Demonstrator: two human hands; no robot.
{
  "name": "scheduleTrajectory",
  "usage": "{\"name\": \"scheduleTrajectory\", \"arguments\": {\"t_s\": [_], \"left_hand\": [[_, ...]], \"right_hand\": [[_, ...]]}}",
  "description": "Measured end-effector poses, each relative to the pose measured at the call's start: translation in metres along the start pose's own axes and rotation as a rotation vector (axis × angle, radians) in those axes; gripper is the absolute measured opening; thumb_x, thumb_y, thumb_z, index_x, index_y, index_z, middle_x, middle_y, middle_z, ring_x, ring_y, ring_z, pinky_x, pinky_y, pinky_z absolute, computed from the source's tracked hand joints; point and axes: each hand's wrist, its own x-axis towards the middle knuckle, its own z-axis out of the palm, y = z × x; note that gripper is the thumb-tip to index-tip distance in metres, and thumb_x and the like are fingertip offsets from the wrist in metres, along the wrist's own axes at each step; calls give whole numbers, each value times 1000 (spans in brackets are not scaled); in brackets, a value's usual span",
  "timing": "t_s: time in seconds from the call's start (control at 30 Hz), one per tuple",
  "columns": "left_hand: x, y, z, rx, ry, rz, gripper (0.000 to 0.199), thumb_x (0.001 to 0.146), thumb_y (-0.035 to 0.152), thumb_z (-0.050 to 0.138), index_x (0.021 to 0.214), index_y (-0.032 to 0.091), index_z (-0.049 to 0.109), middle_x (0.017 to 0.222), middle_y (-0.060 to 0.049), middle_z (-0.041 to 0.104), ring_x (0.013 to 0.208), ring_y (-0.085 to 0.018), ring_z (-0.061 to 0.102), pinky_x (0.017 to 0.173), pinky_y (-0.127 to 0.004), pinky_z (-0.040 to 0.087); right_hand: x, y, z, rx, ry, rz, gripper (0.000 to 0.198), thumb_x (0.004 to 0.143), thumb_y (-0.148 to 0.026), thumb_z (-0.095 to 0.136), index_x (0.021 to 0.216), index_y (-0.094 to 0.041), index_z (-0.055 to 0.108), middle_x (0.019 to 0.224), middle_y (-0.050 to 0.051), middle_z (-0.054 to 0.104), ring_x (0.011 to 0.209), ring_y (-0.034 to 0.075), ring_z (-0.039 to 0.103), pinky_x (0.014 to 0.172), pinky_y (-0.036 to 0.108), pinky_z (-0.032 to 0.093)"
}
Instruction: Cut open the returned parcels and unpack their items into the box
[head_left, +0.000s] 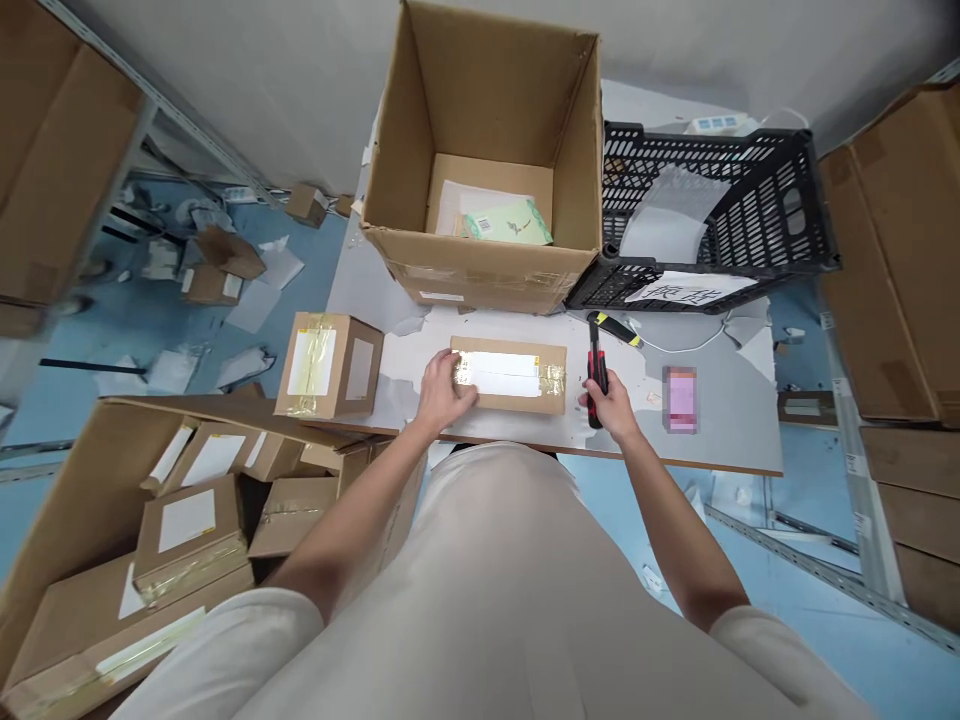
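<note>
A long, low cardboard box [510, 402] with a white label and shiny tape lies near the table's front edge. My left hand [442, 393] grips its left end, thumb on the near side and fingers over the far side. To the right of the box, my right hand [613, 408] is closed around a red and black utility knife [597, 372] that points away from me. Just beyond its tip lies a yellow and black utility knife [619, 329]. A taped, labelled cardboard box [352, 368] stands to the left of my left hand.
Behind the work spot stands a tall open carton [484, 270] with a pale green packet [510, 222] inside. Beside it is a black plastic crate [712, 255] holding paper. A blurred-out pink rectangle [681, 400] lies at right. At lower left, a large carton [60, 480] holds several boxes.
</note>
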Motion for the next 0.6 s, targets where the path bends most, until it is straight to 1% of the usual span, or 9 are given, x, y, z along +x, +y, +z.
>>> {"name": "scheduleTrajectory", "arguments": {"t_s": [0.03,0.1,0.17,0.2,0.3,0.47,0.6], "left_hand": [[7,5,0,55,-57,90,79,69,47,66,135,14,39,145,-19,36,138,-33,31,111,-48,28],[19,15,1,180,-180,214,100,59,59,71,141,15,34,154,-20,22,143,-39,17,113,-56,15],[28,23,4,278,-263,268,115,53,68,72,145,15,28,156,-21,14,143,-43,9,112,-62,6],[31,25,6,309,-287,277,120,51,71,71,147,15,26,156,-21,13,143,-44,8,111,-63,3],[36,27,10,355,-320,273,125,51,76,68,149,13,22,156,-22,14,143,-45,9,111,-64,1],[35,25,11,376,-322,274,124,51,77,65,149,13,23,156,-22,16,143,-43,10,112,-63,0],[34,27,11,383,-327,281,128,48,78,67,149,13,23,156,-22,14,143,-45,9,111,-64,0]], "right_hand": [[-10,2,-6,-57,-35,26,55,79,-53,59,122,-21,48,85,1,62,54,11,60,54,28,50],[-27,5,-14,-112,-112,61,67,82,-52,56,139,-25,35,82,-2,60,48,10,56,48,28,48],[-41,7,-16,-114,-161,86,73,84,-51,53,147,-31,23,84,-2,59,46,10,56,46,28,49],[-46,7,-15,-110,-178,101,73,85,-50,52,148,-33,22,84,-2,59,47,10,57,46,27,49],[-52,7,-10,-95,-208,146,71,86,-49,51,149,-33,23,85,-1,59,48,10,57,45,27,50],[-51,8,-8,-81,-166,160,73,85,-50,52,150,-34,22,84,-1,58,47,9,57,44,26,50],[-49,6,-11,-69,-177,187,75,84,-50,54,150,-34,22,80,-3,57,46,9,57,44,27,51]]}}
